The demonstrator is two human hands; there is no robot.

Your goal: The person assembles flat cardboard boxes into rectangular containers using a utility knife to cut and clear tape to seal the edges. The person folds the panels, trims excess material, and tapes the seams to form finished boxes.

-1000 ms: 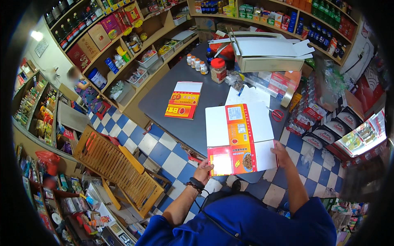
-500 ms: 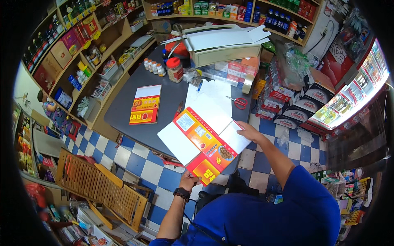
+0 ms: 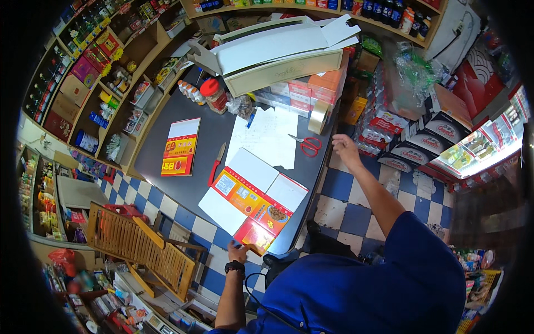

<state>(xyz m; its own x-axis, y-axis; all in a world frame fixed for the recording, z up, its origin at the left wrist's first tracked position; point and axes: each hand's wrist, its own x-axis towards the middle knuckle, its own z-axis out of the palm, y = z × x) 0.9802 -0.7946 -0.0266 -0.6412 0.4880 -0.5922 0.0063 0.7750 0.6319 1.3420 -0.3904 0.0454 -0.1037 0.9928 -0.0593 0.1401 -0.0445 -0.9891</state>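
Flattened carton (image 3: 253, 197) lies at the near edge of the dark table (image 3: 208, 139), its near left side reaching past that edge. Its outline looks almost square from this view, so its long axis is hard to judge, though the main printed strip runs from upper left to lower right. The left hand (image 3: 238, 254) is nearer, right at the carton's near corner, so the carton lies up and to the right of those fingers; I cannot tell whether they grip it or merely touch. The right hand (image 3: 346, 150) hangs beyond the table's right edge, well apart from the carton, with fingers loosely bent and nothing visible in them. As for markings, the long pale box (image 3: 283, 47) has faint lettering along its near side; the carton shows a food picture, a pale text block and tiny print; the folded box (image 3: 179, 149) has bold characters on red and yellow. Handwriting on the paper (image 3: 264, 136) is too faint to read. Red-handled scissors (image 3: 310, 146) and a knife (image 3: 214, 168) lie bare of readable marks.
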